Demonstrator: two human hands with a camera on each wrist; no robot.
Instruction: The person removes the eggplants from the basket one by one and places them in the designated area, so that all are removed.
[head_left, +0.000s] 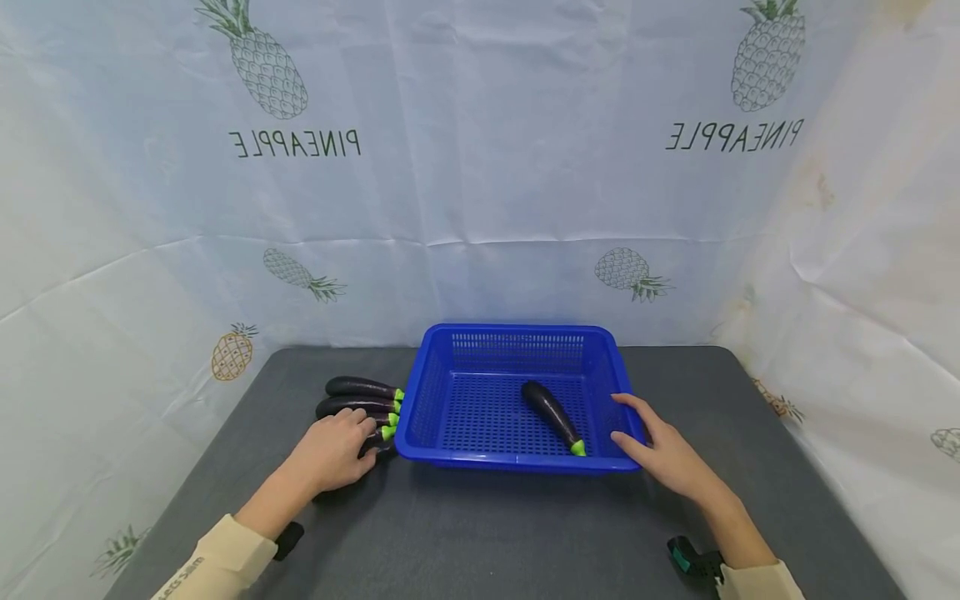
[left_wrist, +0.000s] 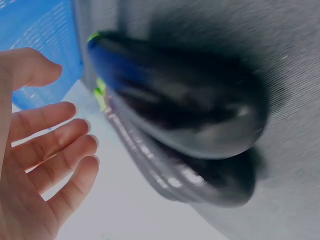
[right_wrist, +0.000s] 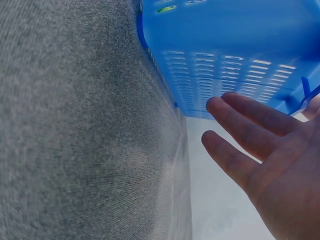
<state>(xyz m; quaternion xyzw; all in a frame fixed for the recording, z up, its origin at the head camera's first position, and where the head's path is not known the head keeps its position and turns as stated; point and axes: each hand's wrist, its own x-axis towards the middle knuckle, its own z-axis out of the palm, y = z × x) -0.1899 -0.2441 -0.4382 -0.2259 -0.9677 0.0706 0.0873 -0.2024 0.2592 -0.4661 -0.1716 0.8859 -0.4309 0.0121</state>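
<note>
Several dark purple eggplants [head_left: 358, 387] with green stem ends lie side by side on the table, left of a blue plastic basket [head_left: 517, 460]. My left hand [head_left: 336, 450] is over the nearer ones and partly hides them in the head view. The left wrist view shows its fingers loosely bent and apart from the nearest eggplant [left_wrist: 190, 95], with nothing held. One eggplant [head_left: 550, 410] lies slanted on the basket floor, right of its middle. At the basket's right rim is my right hand [head_left: 671, 458], thumb and forefinger over the edge, other fingers straight along the outer wall [right_wrist: 220, 35].
A dark grey table [head_left: 510, 533] lies under everything. White cloth [head_left: 480, 183] printed with pineapples hangs behind the table and at both sides. The basket stands close to the table's back edge, and its slotted walls rise around the single eggplant.
</note>
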